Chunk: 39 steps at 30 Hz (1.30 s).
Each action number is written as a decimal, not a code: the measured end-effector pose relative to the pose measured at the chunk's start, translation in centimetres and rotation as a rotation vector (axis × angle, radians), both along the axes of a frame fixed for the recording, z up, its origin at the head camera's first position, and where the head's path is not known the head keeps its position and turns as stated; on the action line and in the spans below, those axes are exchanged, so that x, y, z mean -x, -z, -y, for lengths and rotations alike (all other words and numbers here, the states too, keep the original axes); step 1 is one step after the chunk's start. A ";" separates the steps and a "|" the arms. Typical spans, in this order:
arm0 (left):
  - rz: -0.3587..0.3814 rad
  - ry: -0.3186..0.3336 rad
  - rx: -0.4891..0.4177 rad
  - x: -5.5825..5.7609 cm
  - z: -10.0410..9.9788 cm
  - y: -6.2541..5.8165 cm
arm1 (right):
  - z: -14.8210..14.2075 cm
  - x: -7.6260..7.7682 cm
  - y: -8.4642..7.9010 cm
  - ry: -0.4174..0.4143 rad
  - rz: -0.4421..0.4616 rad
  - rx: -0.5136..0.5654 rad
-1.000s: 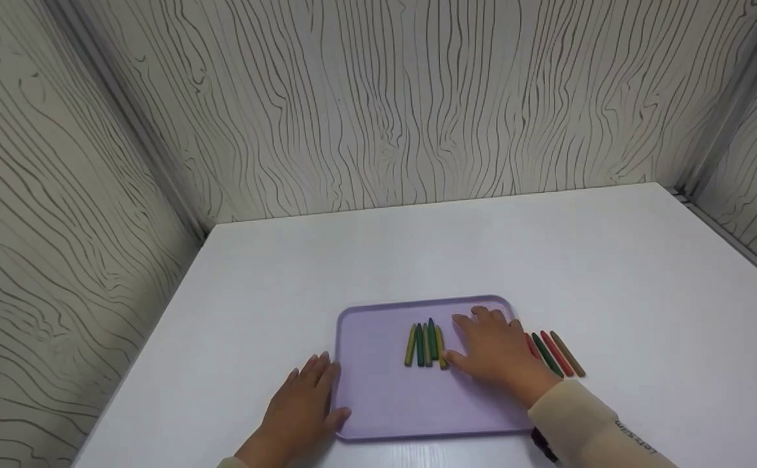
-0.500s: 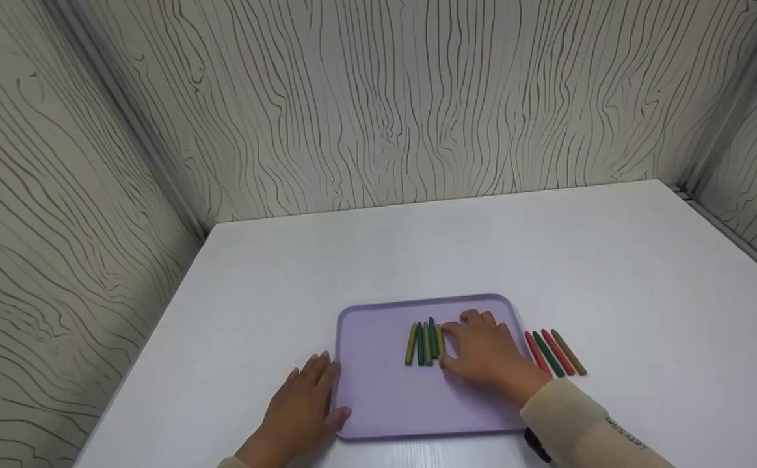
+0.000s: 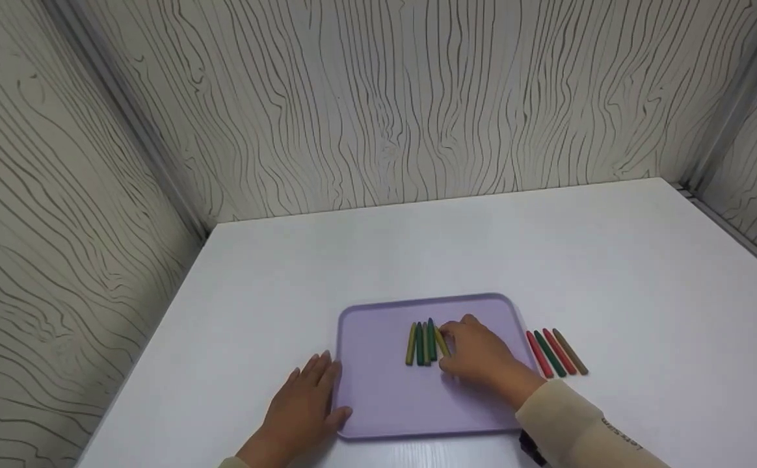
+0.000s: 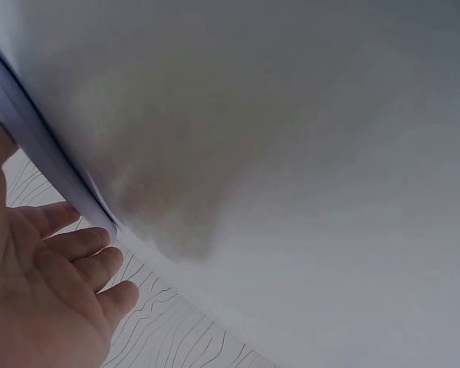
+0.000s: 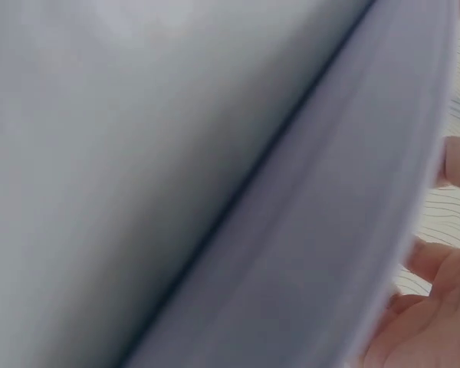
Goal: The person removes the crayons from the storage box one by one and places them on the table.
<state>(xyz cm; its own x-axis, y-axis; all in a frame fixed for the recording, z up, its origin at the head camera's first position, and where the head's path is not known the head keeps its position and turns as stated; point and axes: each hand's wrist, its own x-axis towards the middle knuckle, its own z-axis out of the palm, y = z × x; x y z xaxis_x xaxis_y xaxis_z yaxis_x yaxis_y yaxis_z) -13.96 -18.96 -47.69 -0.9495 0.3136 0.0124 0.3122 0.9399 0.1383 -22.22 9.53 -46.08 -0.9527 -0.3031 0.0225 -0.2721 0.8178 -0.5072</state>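
Note:
A purple tray (image 3: 378,406) lies on the white table with several crayons side by side near its middle. My right hand (image 3: 481,356) pinches a yellow crayon (image 3: 442,342) between thumb and forefinger at the right end of that row; the crayon leans away from the green crayon (image 3: 432,340) beside it. Further left in the row are another green crayon (image 3: 419,344) and a yellow crayon (image 3: 411,344). My left hand (image 3: 300,406) rests with its fingers extended along the tray's left edge; in the left wrist view, its fingertips meet the tray rim (image 4: 50,157).
Just right of the tray, a red crayon (image 3: 540,355), a green crayon (image 3: 551,354), a second red crayon (image 3: 560,351) and a brown crayon (image 3: 571,351) lie slanted on the table (image 3: 326,260). Wood-patterned panels (image 3: 378,104) stand behind and at the sides.
My right hand has come down and left onto the row's rightmost yellow crayon, gripped it and tilted it. The left hand has stayed at the tray's edge.

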 end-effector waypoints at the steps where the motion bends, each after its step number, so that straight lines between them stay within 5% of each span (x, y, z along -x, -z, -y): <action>1: 0.001 -0.002 0.000 0.0 0.0 0.0 | 0.0 0.0 0.0 0.006 0.008 0.005; 17: -0.030 0.023 0.013 -0.1 -0.1 -0.4 | -0.3 -0.1 -0.7 0.067 0.060 0.055; 39: -0.045 0.042 -0.014 0.0 0.3 -0.1 | -3.5 0.9 -1.0 0.087 -0.004 0.187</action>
<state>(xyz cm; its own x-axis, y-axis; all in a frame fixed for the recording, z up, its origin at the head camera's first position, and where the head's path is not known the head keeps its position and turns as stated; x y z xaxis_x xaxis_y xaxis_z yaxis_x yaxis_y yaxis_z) -13.91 -19.21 -47.58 -0.9339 0.3527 0.0589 0.3575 0.9239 0.1361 -23.17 13.05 -45.07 -0.9749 -0.2101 0.0743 -0.2070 0.7301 -0.6512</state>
